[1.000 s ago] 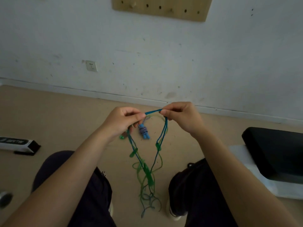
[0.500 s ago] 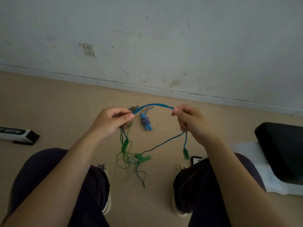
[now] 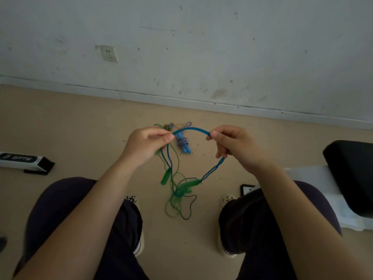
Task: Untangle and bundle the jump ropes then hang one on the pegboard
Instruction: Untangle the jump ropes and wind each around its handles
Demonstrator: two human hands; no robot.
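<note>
A blue-green jump rope (image 3: 191, 129) arches between my two hands above the floor. My left hand (image 3: 146, 145) pinches one end of the arch, and my right hand (image 3: 232, 146) pinches the other. From both hands the cord hangs down to a tangle with green handles (image 3: 184, 186) between my knees. A second rope, bundled with blue handles and striped cord (image 3: 183, 143), lies on the floor behind the arch. The pegboard is out of view.
A white wall with a socket (image 3: 109, 53) stands ahead. A white and black box (image 3: 24, 160) lies on the floor at the left. A black cushion (image 3: 351, 170) on white sheeting sits at the right. My knees and shoes frame the tangle.
My hands have drawn apart, stretching the blue cord into a wide arch. The view has tilted down, so the pegboard left the frame. The hanging tangle has settled lower, near the floor.
</note>
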